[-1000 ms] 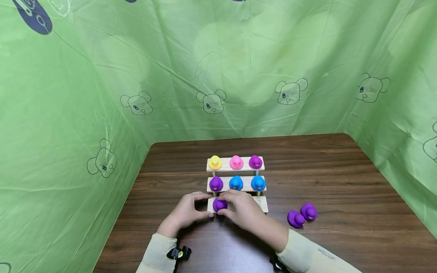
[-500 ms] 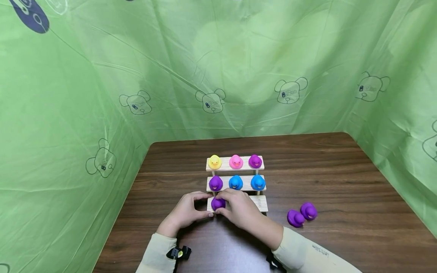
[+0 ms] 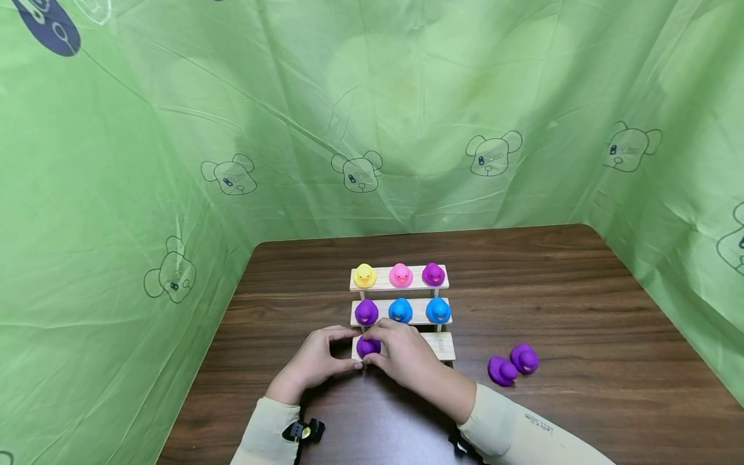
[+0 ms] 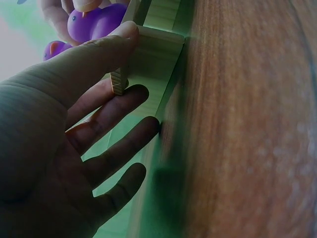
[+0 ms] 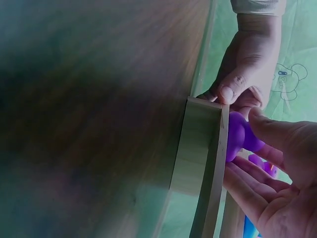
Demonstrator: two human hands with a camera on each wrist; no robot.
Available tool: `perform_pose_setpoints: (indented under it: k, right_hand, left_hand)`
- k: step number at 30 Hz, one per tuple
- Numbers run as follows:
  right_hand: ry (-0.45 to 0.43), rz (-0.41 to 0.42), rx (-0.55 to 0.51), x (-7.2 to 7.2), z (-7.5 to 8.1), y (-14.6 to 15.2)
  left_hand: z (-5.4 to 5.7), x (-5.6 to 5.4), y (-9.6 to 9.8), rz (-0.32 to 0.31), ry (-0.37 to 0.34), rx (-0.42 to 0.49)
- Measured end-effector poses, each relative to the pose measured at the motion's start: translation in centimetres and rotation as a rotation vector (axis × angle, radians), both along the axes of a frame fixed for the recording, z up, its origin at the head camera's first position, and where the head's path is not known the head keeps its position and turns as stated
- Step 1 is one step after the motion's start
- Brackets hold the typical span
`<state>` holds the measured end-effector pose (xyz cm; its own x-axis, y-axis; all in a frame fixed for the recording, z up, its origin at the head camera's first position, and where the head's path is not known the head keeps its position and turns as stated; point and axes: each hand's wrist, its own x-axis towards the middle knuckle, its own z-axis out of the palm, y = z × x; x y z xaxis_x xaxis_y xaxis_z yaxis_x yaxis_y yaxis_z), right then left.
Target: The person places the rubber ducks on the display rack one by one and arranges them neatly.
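Observation:
A small three-step wooden rack (image 3: pixel 440 346) stands on the table. On its lowest step, at the left end, sits a purple rubber duck (image 3: pixel 367 347), which my right hand (image 3: pixel 407 354) pinches between thumb and fingers. My left hand (image 3: pixel 314 356) holds that step's left end; in the left wrist view its thumb lies on the front edge and the forefinger behind, while the other fingers stretch out loosely. The middle step carries a purple duck (image 3: pixel 366 312) and two blue ducks (image 3: pixel 400 310). Yellow (image 3: pixel 365 276), pink and purple ducks line the top step.
Two more purple ducks (image 3: pixel 502 371) lie on the dark wood table (image 3: pixel 558 297), to the right of the rack and close to the right forearm. A green curtain (image 3: pixel 372 116) printed with bear faces surrounds the table's back and sides.
My right hand has slid the purple duck slightly left along the lowest step, toward its end. The left hand stays in place at the rack.

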<state>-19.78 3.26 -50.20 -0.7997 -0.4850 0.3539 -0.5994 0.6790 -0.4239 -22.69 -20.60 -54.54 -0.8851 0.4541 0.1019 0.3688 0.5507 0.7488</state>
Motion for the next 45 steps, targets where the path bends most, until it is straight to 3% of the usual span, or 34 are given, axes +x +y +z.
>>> perform_pose_setpoints:
  k: [14,35,45]
  right_hand:
    - [0.061,-0.024,0.037,-0.1,-0.3,0.0]
    - [0.038,-0.029,0.037,0.1,-0.1,0.1]
    - [0.024,-0.025,-0.002,0.9,0.4,1.6]
  left_hand:
    - [0.0,-0.1,0.1,0.000,-0.010,0.006]
    - [-0.1,-0.1,0.0,-0.005,0.010,-0.005]
    - [-0.1,0.0,0.0,0.003,-0.009,0.004]
